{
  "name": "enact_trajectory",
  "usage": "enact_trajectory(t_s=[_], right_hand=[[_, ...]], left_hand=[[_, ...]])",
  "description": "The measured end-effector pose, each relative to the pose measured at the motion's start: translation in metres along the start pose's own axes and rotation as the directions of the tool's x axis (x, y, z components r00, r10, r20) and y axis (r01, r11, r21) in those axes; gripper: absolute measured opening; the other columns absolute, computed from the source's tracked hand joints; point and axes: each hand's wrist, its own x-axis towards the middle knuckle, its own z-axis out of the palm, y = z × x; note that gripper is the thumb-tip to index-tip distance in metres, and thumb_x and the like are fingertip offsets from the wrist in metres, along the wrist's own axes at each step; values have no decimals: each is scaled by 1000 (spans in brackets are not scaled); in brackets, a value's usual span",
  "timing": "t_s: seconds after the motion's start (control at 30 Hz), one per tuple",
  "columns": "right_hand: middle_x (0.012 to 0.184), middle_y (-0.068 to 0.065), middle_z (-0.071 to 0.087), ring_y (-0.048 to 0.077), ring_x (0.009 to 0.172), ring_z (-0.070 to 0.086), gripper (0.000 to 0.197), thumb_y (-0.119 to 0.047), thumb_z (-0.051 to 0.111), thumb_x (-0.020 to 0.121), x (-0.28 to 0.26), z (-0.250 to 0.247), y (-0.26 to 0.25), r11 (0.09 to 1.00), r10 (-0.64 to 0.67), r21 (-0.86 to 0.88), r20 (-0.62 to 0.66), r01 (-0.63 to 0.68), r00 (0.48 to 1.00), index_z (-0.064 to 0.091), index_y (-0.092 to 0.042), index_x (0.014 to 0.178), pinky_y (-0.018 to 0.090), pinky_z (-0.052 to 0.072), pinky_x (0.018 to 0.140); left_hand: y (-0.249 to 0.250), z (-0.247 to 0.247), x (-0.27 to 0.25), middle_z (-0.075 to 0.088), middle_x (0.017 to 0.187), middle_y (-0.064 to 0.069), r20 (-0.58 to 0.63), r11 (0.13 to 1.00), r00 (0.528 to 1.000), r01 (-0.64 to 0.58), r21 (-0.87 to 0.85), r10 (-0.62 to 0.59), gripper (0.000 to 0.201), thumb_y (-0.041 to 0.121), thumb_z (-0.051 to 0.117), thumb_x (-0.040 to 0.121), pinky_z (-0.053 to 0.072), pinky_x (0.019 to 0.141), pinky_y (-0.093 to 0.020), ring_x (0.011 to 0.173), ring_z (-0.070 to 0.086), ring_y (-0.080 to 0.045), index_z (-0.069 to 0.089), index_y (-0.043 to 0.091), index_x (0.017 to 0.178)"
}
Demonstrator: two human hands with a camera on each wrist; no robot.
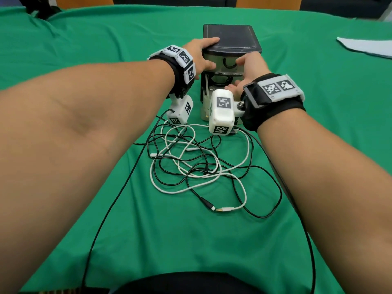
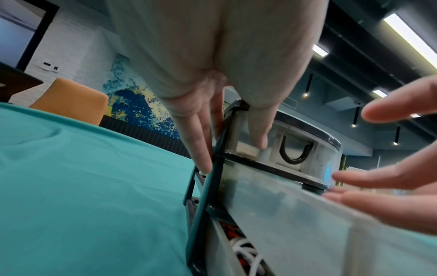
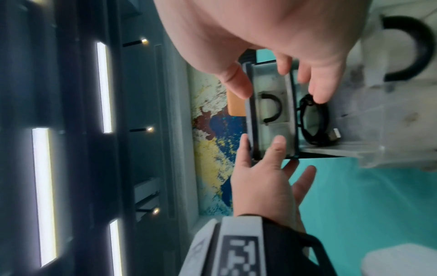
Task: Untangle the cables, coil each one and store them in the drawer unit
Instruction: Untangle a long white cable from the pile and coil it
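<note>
The left hand (image 1: 202,55) grasps the drawer unit (image 1: 231,42) at its top corner, steadying it at twelve o'clock on the desk (image 1: 84,39). The right hand (image 1: 248,66), released, hovers at the open middle drawer (image 3: 354,130) holding a coiled black cable (image 3: 312,121). Tangled cables (image 1: 201,162) lie at six o'clock; next probably: shut the drawer, then untangle another.

A green cloth (image 1: 297,60) covered the tabletop. Beyond its far edge stood an orange chair (image 2: 71,100) before a white brick wall (image 2: 71,56) bearing a blue-and-yellow mural (image 2: 137,104). Long strip lights (image 2: 411,37) lit the dark ceiling (image 2: 354,65).
</note>
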Motion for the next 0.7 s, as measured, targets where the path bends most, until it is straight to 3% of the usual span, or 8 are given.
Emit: enact_trajectory(t_s=[0.07, 0.13, 0.17, 0.23, 0.33, 0.43, 0.57, 0.7], right_hand=[[145, 20, 48, 38, 132, 49, 43, -17, 49, 93, -22, 2, -9, 998, -57, 1, 1, 57, 998, 51, -4, 133, 50, 48, 101], [145, 20, 47, 38, 130, 50, 44, -15, 50, 94, -44, 4, -18, 997, -75, -3, -15, 74, 997, 49, -6, 137, 50, 49, 99], [141, 19, 49, 37, 125, 53, 39, -15, 51, 93, -55, 4, -20, 996, -88, -8, -11, 88, 996, 52, -11, 132, 48, 51, 97], [121, 11, 60, 26, 105, 63, 27, -16, 53, 92, -75, 0, -22, 982, -159, -102, 36, 162, 987, 58, -17, 118, 41, 55, 87], [86, -2, 69, 13, 70, 66, 19, -23, 58, 92, -94, -12, -15, 878, -218, -390, 191, 277, 957, 69, -18, 107, 25, 51, 63], [77, -1, 71, 13, 64, 63, 9, -20, 63, 91, -98, -27, 2, 695, -206, -614, 330, 375, 921, 72, -18, 93, 25, 46, 57], [80, 0, 74, 10, 68, 66, 4, -20, 70, 89, -95, -46, 24, 351, -91, -797, 493, 491, 865, 73, -21, 91, 25, 51, 64], [87, -2, 75, 12, 80, 67, 13, -29, 75, 85, -99, -54, 35, 81, 58, -826, 562, 558, 825, 73, -28, 97, 18, 47, 72]], left_hand=[[2, -2, -4, 46, 139, 3, 12, 999, 1000, -15, 43, 15, 78, 11, 66, 92, 62, 71, -40, 83, 62, -21, 27, 41, 152], [3, -7, -9, 35, 154, -6, -36, 997, 998, -41, 58, 44, 85, 5, 62, 93, 59, 59, -25, 75, 61, -12, 14, 39, 155], [3, -10, -12, 36, 154, -11, -84, 998, 995, -50, 43, 54, 86, 3, 61, 93, 54, 52, -18, 72, 61, -9, 11, 37, 155], [5, -17, -19, 47, 143, -12, -196, 998, 979, -61, -5, 59, 83, 5, 60, 92, 49, 48, -16, 64, 58, -4, 14, 32, 156], [9, -24, -39, 60, 113, -4, -203, 997, 977, -78, -26, 71, 63, 16, 57, 89, 59, 66, -33, 75, 62, -12, 35, 24, 148], [14, -22, -75, 66, 102, -5, 13, 992, 996, -91, -90, 92, 37, 16, 56, 91, 58, 72, -36, 76, 68, -14, 55, 22, 128], [13, -4, -121, 71, 94, -1, 311, 997, 948, -72, -9, 71, 17, 19, 57, 95, 56, 73, -35, 79, 72, -17, 62, 24, 111], [0, 15, -138, 69, 85, 6, 342, 979, 939, -99, 180, 32, 15, 25, 61, 92, 48, 65, -21, 73, 68, -10, 67, 25, 106]])
